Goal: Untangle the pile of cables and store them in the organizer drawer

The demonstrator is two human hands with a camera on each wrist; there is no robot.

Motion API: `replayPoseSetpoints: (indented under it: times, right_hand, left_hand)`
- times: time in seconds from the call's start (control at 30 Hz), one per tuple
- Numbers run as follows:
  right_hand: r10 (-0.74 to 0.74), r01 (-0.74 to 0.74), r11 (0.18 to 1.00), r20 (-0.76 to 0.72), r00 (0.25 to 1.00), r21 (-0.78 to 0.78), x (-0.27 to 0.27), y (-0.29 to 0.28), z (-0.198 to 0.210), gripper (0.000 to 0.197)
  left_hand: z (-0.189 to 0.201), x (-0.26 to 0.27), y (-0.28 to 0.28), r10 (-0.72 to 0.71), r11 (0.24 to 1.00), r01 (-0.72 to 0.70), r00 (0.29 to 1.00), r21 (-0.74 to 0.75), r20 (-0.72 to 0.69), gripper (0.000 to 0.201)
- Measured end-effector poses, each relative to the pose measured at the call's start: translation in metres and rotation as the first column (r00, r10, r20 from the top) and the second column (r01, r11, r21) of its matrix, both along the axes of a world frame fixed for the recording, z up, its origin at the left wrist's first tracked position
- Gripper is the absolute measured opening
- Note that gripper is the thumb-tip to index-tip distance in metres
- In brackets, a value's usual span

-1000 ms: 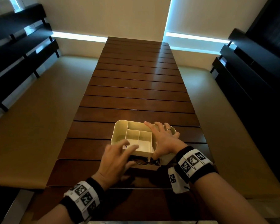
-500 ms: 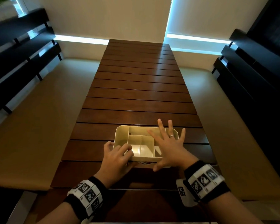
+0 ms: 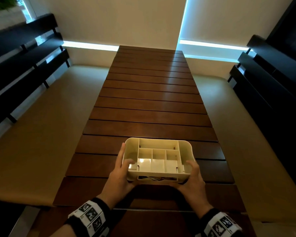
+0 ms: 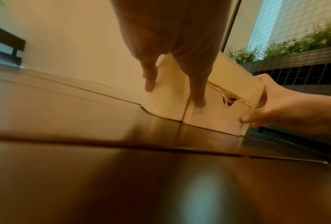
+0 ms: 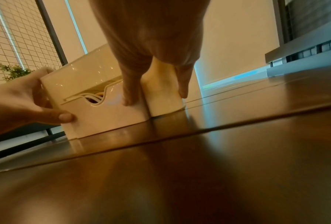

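Note:
A cream organizer (image 3: 157, 139) with several open top compartments stands on the near part of the slatted wooden table (image 3: 152, 100). My left hand (image 3: 122, 165) grips its near left corner, thumb over the rim. My right hand (image 3: 192, 168) grips the near right corner the same way. The drawer front (image 4: 218, 115) sits nearly flush, with a narrow gap along its top. White and dark cables (image 5: 93, 97) show through the handle notch. Both wrist views show fingers pressed on the organizer's front and side walls.
The dark table runs long and bare toward the far wall. Beige bench seats (image 3: 41, 125) flank it on both sides, with dark slatted backrests (image 3: 15, 65) beyond. The table's near edge lies just below my wrists.
My right hand has come off the organizer's top and taken the right corner. My left hand has moved from the drawer front to the left corner. The drawer has gone in.

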State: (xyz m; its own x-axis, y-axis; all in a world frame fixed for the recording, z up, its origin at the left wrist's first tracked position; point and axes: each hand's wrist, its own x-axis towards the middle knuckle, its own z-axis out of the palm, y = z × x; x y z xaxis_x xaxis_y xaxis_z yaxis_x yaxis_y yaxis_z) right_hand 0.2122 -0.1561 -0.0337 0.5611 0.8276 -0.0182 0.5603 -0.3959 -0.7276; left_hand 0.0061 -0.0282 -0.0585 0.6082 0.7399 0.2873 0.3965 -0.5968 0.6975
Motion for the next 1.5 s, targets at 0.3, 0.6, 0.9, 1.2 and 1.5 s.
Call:
replayPoseSetpoints:
  times: [0.3, 0.6, 0.9, 1.2, 1.5]
  right_hand:
    - [-0.091, 0.092, 0.996, -0.059, 0.994, -0.002, 0.0, 0.005, -0.003, 0.084]
    - [-0.097, 0.103, 0.99, -0.07, 0.993, 0.094, 0.037, 0.08, -0.007, 0.07]
    - [-0.128, 0.13, 0.986, -0.022, 0.991, 0.109, 0.083, 0.163, -0.012, 0.075]
    - [-0.115, 0.119, 0.98, -0.038, 0.993, 0.158, 0.101, 0.196, -0.01, 0.117]
    - [-0.15, 0.162, 0.977, -0.088, 0.985, 0.138, 0.1, 0.201, -0.004, 0.132]
  left_hand:
    - [0.014, 0.008, 0.005, 0.057, 0.997, -0.062, 0.992, -0.043, -0.11, 0.045]
    - [0.025, 0.056, 0.074, 0.16, 0.979, -0.186, 0.955, -0.084, -0.251, 0.047]
    - [0.028, 0.102, 0.141, 0.235, 0.958, -0.256, 0.959, -0.127, -0.16, 0.056]
    - [0.02, 0.121, 0.172, 0.289, 0.947, -0.3, 0.952, -0.115, -0.102, 0.074]
    - [0.024, 0.12, 0.175, 0.313, 0.917, -0.321, 0.947, -0.237, -0.072, 0.084]
